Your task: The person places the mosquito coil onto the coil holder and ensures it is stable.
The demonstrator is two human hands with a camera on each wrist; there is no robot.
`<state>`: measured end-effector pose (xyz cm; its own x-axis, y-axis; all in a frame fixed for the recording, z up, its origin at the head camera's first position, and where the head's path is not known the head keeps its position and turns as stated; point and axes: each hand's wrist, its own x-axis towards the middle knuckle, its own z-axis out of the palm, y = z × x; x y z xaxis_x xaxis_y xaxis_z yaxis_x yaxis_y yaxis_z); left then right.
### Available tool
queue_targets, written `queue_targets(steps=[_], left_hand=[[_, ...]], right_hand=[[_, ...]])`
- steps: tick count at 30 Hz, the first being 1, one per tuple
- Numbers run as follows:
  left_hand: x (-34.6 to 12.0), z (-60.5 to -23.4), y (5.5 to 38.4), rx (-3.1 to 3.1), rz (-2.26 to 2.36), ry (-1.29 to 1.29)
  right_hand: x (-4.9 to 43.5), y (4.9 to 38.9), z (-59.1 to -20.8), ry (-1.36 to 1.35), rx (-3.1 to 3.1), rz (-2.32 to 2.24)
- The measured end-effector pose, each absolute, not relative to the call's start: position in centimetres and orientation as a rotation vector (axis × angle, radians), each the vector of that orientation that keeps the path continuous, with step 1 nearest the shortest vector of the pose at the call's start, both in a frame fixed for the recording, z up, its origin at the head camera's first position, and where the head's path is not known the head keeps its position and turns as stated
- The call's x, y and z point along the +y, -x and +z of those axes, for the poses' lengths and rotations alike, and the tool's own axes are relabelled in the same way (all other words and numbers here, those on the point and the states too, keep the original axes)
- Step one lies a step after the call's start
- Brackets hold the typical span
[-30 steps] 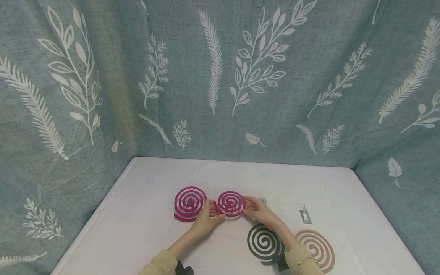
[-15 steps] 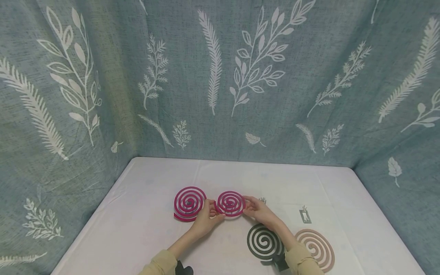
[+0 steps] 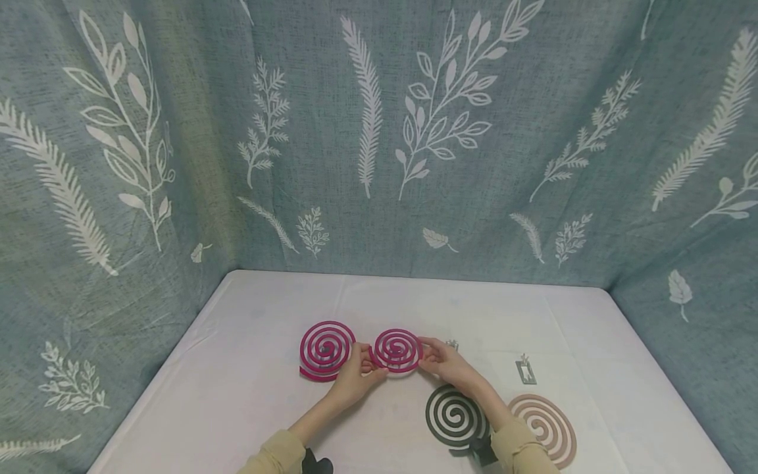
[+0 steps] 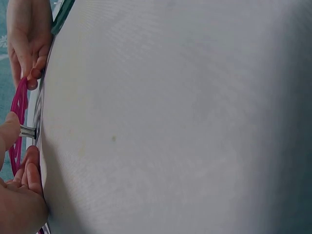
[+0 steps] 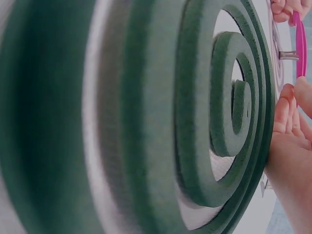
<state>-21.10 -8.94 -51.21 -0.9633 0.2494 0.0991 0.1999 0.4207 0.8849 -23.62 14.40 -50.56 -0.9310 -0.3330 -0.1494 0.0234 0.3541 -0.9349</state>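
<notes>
pink swirls (image 3: 396, 349) (image 3: 327, 349): 2 | green swirl (image 3: 454, 414): 1 | tan swirl (image 3: 539, 432): 1 | all swirls: 4 | little metal pieces (image 3: 525, 362) (image 3: 453, 344) away from swirls: 2, one partly hidden | metal piece (image 4: 29, 132) by a pink swirl: 1 | sleeves (image 3: 278, 453) (image 3: 520, 447): 2 | counter (image 3: 391, 303): 1

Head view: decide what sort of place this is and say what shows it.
Perhaps a screened tabletop workspace: a white table, a leaf-print curtain behind it, and a pink coil held between the left hand and right hand.

Head view high, forward — wrist views low, sideways (pink spiral (image 3: 397, 351) shared)
</notes>
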Motion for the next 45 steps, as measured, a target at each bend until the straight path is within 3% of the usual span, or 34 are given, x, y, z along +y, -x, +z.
queue_targets(steps=[45], left_hand=[[-8.96,-51.26,21.07,2.608,1.601,-0.412]], right_hand=[[14.45,23.56,-50.64,0.286,2.325,-1.590]])
